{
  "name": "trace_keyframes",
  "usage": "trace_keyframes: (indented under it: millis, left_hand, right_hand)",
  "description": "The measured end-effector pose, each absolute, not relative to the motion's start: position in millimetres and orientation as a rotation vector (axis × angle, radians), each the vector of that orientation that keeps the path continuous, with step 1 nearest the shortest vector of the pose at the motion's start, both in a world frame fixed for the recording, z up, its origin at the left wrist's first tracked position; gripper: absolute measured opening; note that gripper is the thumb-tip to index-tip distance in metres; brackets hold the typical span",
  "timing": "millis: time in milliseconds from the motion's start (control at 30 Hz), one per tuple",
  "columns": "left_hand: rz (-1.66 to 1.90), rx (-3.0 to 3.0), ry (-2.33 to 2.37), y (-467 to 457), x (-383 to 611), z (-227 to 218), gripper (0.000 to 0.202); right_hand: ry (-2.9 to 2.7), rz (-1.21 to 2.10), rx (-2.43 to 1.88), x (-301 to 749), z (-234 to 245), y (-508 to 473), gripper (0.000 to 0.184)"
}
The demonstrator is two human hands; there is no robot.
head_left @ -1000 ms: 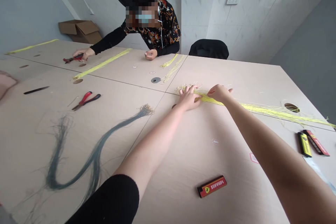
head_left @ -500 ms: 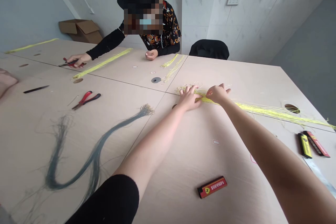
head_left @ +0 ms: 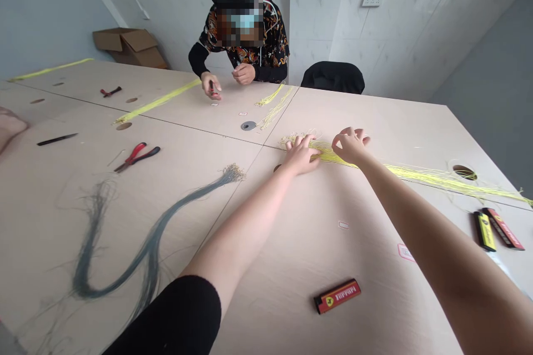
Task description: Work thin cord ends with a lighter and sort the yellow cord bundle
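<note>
White-tiled room, pale laminate tabletop (head_left: 291, 244). Yellow thread bundle (head_left: 416, 176) lying across tabletop, tangled loops at near end. Left hand (head_left: 300, 155) pressed on bundle, fingers spread; cannot tell whether grip pinches strands. Right hand (head_left: 351, 145) raised just above strands, grip open, empty. Nearby: grey-blue thread bundle (head_left: 150, 244), red-handled pliers (head_left: 137, 158), red Ferrari box (head_left: 337, 296).

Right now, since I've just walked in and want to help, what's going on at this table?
The person's left hand rests on a bundle of yellow strands lying across the table, with the right hand open at the bundle's edge. Across the table, a co-worker leans over, holding something small. A grey-blue strand bundle and red-handled pliers lie to the left.
</note>
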State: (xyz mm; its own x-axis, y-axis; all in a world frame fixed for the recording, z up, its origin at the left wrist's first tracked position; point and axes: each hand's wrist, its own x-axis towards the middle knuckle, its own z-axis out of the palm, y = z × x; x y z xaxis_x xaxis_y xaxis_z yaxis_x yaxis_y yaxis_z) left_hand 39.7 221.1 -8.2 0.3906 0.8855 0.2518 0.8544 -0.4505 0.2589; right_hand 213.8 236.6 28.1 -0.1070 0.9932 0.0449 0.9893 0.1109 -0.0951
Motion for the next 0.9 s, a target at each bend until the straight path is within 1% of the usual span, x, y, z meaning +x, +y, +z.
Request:
trace_keyframes:
  millis: [133,300,367,533,767,900]
  left_hand:
    - [0.541,2.548,1.598,221.8,39.4,-9.1,0.029]
    - [0.558,2.557,1.594,222.0,39.3,-9.8,0.029]
    - [0.557,2.555,1.598,222.0,39.6,-9.7,0.028]
    - [0.516,2.539,1.600,221.1,40.3,-7.3,0.028]
    - [0.519,2.536,1.604,219.7,40.1,-6.0,0.028]
    - [0.528,2.534,1.600,220.5,39.8,-7.5,0.029]
  right_hand:
    - [-2.263,-0.010,-1.927,214.4,25.0,233.8,0.027]
    - [-2.264,0.036,-1.879,214.3,16.5,238.0,0.020]
    - [-2.264,0.062,-1.880,213.6,13.9,240.9,0.020]
    - [-2.286,0.084,-1.903,207.7,18.6,242.1,0.027]
    - [-2.545,-0.128,-1.916,200.6,23.9,239.5,0.038]
    - [-2.552,-0.209,-1.855,206.2,17.8,243.0,0.039]
